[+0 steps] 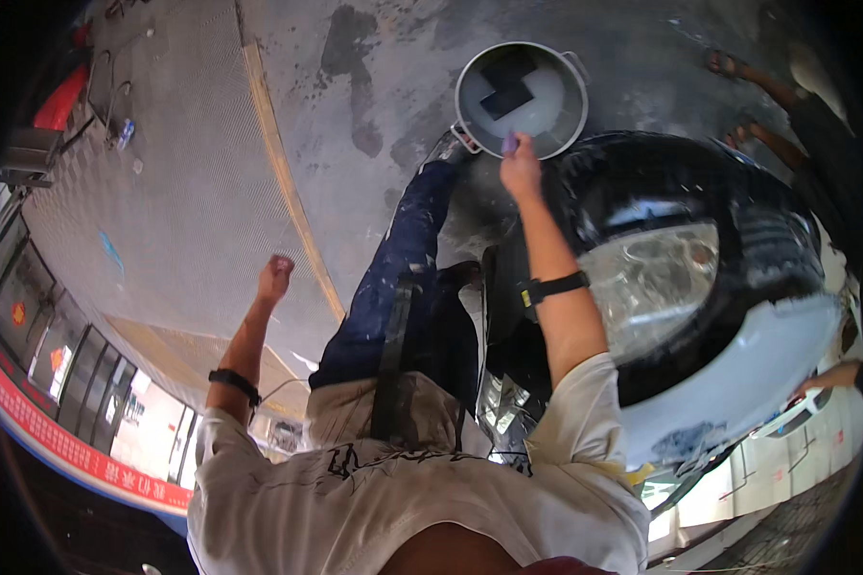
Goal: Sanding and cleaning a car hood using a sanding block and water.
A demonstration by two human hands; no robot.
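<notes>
My right hand is closed on a small purple piece, too small to name further, at the near rim of a metal pot. The pot has two loop handles and seems to hold cloudy liquid, with dark rectangular sheets inside. Off to the left, my left hand hangs above the floor with curled fingers; I cannot make out anything in it. To the right of my legs is the black front of a car, with a clear headlight and a whitish, scuffed bumper area.
Another person's sandalled foot is at the far right, and a hand reaches the car's right edge. A tan strip runs along the floor beside ribbed flooring. A blue scrap lies left; a red object stands beyond.
</notes>
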